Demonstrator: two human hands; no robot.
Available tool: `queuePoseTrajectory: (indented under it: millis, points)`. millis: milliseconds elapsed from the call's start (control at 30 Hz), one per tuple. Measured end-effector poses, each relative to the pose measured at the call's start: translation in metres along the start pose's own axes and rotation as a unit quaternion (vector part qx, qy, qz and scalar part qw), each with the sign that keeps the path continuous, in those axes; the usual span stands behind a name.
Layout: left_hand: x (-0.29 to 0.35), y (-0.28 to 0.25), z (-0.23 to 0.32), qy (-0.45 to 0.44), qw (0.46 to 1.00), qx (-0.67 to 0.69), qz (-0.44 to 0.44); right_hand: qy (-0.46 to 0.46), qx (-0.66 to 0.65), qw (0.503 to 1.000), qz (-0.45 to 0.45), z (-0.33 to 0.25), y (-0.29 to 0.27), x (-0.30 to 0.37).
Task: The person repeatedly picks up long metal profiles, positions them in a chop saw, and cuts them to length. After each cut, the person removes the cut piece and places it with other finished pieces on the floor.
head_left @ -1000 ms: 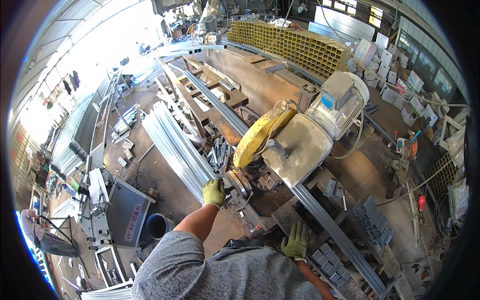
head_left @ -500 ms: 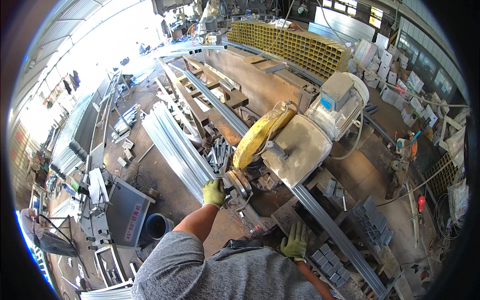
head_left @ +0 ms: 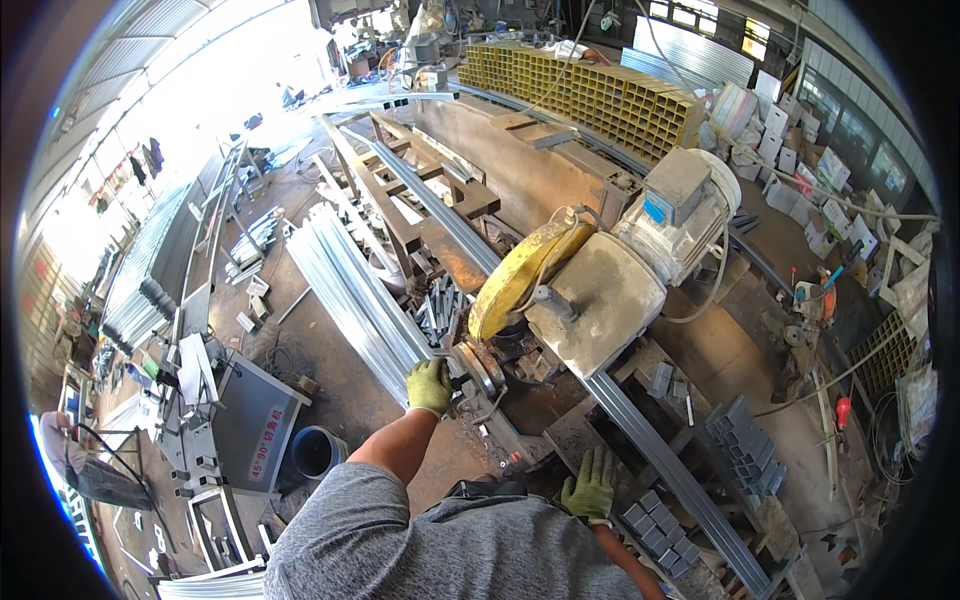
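Observation:
My left hand (head_left: pixel 429 387), in a yellow-green work glove, is closed round a handle at the rim of a round metal handwheel (head_left: pixel 484 368), low on the cut-off saw. The glove hides most of the handle. Beyond it the saw carries a yellow blade guard (head_left: pixel 523 278) and a dusty grey motor (head_left: pixel 684 208). Long metal square tubes (head_left: pixel 672 470) run under the saw toward the lower right. My right hand (head_left: pixel 590 486), gloved alike, rests flat with fingers stretched out, left of those tubes and just above a stack of short cut tube pieces (head_left: pixel 658 530).
More cut pieces (head_left: pixel 745 445) are stacked right of the tubes. A bundle of long shiny tubes (head_left: pixel 355 300) lies left of the saw. A dark bucket (head_left: pixel 318 452) stands beside a grey machine (head_left: pixel 255 425). Another person (head_left: pixel 95 470) is at the far left. Yellow-ended tubes (head_left: pixel 590 95) are piled behind.
The whole view has shifted very slightly. Both hands keep their places, and the saw and tubes look the same.

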State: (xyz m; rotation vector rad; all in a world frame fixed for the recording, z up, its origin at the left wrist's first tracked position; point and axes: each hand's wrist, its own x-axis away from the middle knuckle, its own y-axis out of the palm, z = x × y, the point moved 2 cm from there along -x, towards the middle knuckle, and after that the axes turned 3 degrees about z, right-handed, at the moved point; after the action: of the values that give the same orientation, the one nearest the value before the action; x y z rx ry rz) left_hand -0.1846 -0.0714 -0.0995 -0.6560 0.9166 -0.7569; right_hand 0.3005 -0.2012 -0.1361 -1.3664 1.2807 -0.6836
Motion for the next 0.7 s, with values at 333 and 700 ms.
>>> queuePoseTrajectory:
  millis: [333,700]
  points:
    - [-0.0007,0.0001,0.0012,-0.01,1.0,-0.005,-0.012,-0.022,0.022,0.999,0.025,-0.002,-0.0031,0.0001]
    - [-0.0007,0.0026,0.0002,0.016,1.0,0.013,0.014,0.003,-0.011,1.0,-0.009,0.002,0.0031,0.0009]
